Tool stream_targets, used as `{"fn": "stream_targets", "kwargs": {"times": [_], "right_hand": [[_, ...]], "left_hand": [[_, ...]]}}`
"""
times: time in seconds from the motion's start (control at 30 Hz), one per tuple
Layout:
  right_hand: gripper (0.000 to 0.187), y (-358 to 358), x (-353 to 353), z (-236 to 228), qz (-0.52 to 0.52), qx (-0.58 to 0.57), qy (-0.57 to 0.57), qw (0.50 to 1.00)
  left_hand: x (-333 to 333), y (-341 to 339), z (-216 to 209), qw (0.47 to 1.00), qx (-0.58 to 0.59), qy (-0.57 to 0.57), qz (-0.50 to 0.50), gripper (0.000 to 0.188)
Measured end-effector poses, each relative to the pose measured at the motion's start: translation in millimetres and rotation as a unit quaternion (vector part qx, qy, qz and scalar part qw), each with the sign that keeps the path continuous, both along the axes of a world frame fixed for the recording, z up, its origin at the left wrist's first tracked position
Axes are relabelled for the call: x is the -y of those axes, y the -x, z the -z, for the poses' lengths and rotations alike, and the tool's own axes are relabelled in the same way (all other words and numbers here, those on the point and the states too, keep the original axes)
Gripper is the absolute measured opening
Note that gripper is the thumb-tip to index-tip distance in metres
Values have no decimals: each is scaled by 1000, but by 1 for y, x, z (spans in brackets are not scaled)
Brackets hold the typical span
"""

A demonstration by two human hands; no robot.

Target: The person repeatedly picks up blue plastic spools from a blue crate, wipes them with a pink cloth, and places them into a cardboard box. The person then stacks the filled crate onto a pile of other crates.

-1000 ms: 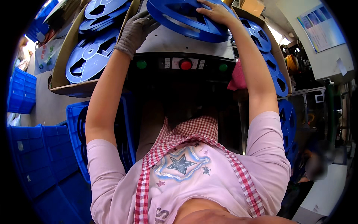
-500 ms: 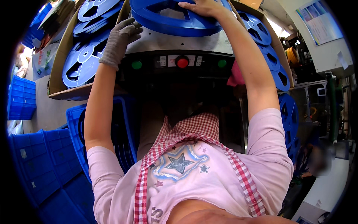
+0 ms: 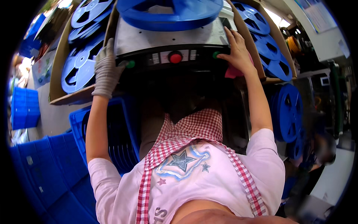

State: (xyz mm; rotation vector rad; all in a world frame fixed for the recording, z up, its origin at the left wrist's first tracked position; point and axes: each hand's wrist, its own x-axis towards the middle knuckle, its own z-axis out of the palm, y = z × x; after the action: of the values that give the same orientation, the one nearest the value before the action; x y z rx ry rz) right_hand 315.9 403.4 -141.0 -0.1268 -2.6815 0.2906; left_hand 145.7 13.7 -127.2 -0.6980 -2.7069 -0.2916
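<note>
A large blue plastic reel (image 3: 149, 20) lies on the metal top of a machine (image 3: 156, 38), cut off by the upper edge of the view. Neither hand touches it. My left hand (image 3: 104, 72), in a grey glove, rests at the machine's left front corner, fingers stretched, its thumb at the left green button (image 3: 130, 64). At the right front corner is my bare right hand (image 3: 239, 50), fingers spread along the side and thumb tip at the right green button (image 3: 216, 55). Between them on the black front panel sits a red button (image 3: 175, 57).
Cardboard boxes with blue reel halves flank the machine, at left (image 3: 56, 86) and right (image 3: 257, 48). A blue crate (image 3: 80, 115) holding discs stands below left, beside more blue crates (image 3: 48, 164). A pink cloth (image 3: 234, 71) hangs under my right hand. Reels (image 3: 289, 112) stand at right.
My right hand has left the reel and come down to the right green button. My left hand has lowered to the left green button. The reel stays on the machine.
</note>
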Motion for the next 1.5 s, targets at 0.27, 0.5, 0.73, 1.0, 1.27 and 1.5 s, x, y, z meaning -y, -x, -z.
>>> {"fn": "stream_targets", "kwargs": {"times": [0.27, 0.5, 0.73, 1.0, 1.27, 1.5], "right_hand": [[68, -18, 6, 11, 25, -49, 107, 993], [52, -14, 31, -7, 85, -83, 142, 983], [49, -53, 17, -21, 155, -142, 298, 931], [48, -18, -114, -104, 248, -53, 88, 963], [58, 42, -309, -68, 294, 165, -21, 941], [58, 158, -317, -14, 178, 137, -113, 968]], "left_hand": [[42, 79, -34, 984, -106, -119, 81, 51], [70, 275, -24, 994, 61, 37, -82, 60], [34, 396, 27, 991, 43, 123, -36, 71], [93, 377, 71, 985, 63, 163, -6, 67], [112, 223, 34, 962, 185, 183, -84, 64], [131, 125, -16, 968, 204, 125, -82, 49]]}}
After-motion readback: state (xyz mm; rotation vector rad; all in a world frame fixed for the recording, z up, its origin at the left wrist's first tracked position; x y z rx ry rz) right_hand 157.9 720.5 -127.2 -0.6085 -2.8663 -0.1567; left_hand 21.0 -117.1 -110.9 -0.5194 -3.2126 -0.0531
